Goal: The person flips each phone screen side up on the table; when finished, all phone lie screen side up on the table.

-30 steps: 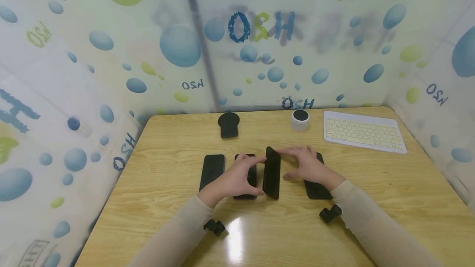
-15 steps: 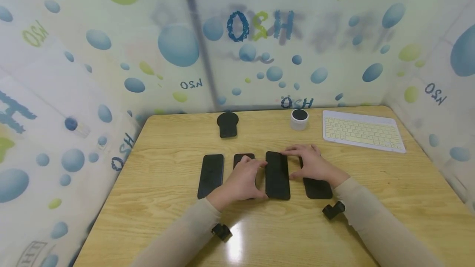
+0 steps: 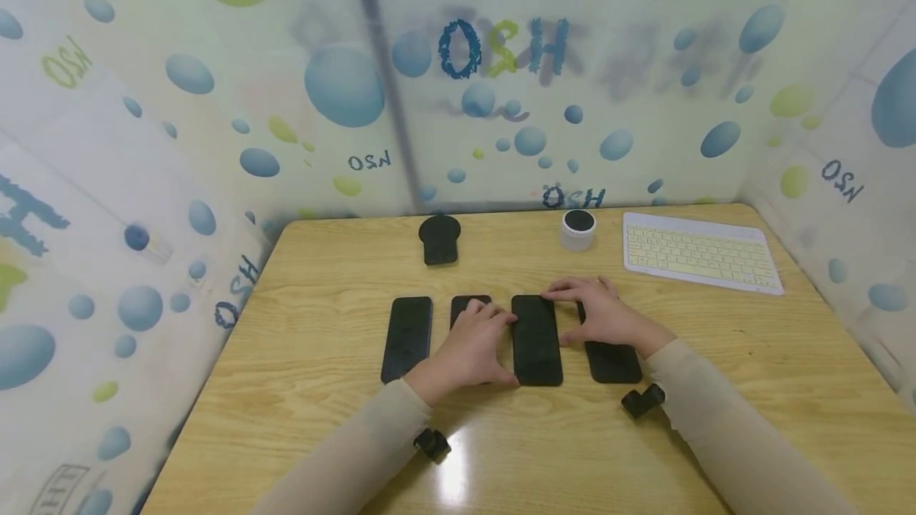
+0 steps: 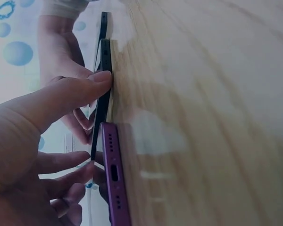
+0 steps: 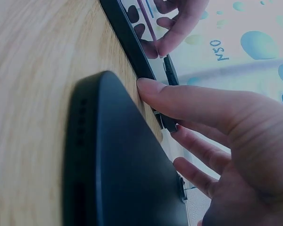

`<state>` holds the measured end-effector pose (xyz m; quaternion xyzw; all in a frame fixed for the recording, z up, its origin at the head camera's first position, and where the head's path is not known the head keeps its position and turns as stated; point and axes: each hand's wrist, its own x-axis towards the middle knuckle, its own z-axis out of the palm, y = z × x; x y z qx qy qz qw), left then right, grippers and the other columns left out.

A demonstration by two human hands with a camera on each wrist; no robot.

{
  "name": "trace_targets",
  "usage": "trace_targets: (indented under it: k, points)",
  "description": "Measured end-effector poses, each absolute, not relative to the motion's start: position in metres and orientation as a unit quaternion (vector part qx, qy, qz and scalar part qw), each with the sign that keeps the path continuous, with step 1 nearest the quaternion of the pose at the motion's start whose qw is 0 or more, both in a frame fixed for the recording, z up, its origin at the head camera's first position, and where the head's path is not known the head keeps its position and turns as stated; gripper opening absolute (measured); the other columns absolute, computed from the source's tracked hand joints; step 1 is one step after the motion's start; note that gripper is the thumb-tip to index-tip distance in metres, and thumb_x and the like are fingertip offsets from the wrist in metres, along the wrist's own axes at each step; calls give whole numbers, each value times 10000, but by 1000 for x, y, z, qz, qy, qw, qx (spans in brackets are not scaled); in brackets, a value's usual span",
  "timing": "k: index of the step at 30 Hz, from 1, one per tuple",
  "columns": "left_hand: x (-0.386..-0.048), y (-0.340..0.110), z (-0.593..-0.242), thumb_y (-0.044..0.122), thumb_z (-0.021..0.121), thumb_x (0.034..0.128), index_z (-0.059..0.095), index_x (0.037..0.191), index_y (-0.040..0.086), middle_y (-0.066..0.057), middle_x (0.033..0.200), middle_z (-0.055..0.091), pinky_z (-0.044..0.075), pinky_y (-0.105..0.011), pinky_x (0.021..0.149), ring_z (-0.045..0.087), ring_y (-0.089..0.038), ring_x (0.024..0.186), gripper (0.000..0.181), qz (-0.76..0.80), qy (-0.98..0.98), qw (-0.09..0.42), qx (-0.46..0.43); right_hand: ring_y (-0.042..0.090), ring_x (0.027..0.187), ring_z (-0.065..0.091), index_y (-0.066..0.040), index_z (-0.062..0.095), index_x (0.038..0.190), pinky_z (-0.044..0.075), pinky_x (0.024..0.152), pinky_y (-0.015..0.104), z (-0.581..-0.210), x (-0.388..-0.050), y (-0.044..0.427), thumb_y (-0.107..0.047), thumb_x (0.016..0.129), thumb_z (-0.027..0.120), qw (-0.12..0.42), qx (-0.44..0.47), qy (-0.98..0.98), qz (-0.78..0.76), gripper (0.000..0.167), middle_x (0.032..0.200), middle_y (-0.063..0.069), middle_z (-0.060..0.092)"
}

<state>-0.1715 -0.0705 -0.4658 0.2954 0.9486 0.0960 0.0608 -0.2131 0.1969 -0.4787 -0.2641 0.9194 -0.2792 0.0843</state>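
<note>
A black smartphone point(image 3: 537, 340) lies face up on the table between both hands. My left hand point(image 3: 468, 344) holds it at its left side, thumb at the near corner and fingertips towards the far end. At its right edge rests the thumb of my right hand point(image 3: 594, 312), whose forefinger is at the far right corner. Beneath the left hand lies another smartphone point(image 3: 468, 310), mostly covered; its purple edge point(image 4: 115, 174) shows in the left wrist view. A dark smartphone point(image 3: 613, 362) sits partly under the right hand. Farther left is one more smartphone point(image 3: 407, 338).
On the wooden table point(image 3: 322, 435), a black round-topped flat object point(image 3: 440, 241) lies at the back. A white cylinder with a dark top point(image 3: 577, 230) stands farther right. The white keyboard point(image 3: 701, 253) occupies the back right corner. Patterned walls point(image 3: 501, 133) enclose the table.
The smartphone between the hands was tilted up on its edge and has come down flat. Both hands shifted slightly right with it, then it slid a little nearer.
</note>
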Motion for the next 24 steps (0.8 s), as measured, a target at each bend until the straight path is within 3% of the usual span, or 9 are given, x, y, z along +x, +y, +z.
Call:
trace_targets:
  k: [7, 18, 24]
  points:
    - [-170, -71, -462, 610, 912, 668, 563, 1478, 117, -25, 1454, 571, 405, -405, 1057, 453, -245, 1238, 1011, 97, 949, 73, 290, 423, 1424, 433, -149, 641, 1423, 52, 1123, 790, -476, -209, 198, -289, 777, 908, 78, -267, 919, -280, 713, 1479, 133, 571]
    - [-171, -59, -461, 598, 829, 796, 485, 1548, 181, 1, 1568, 465, 372, -478, 1074, 370, -267, 1387, 926, 155, 937, 82, 301, 444, 1380, 484, -62, 663, 1370, 344, 1129, 660, -481, -200, 228, -178, 855, 849, 32, -265, 910, -316, 560, 1449, 173, 597]
    - [-172, -38, -461, 591, 819, 812, 513, 1529, 187, 13, 1571, 466, 359, -483, 1118, 376, -269, 1390, 877, 149, 929, 84, 328, 451, 1401, 453, -80, 654, 1383, 325, 1140, 659, -480, -197, 255, -200, 900, 813, 39, -234, 915, -326, 522, 1480, 191, 565]
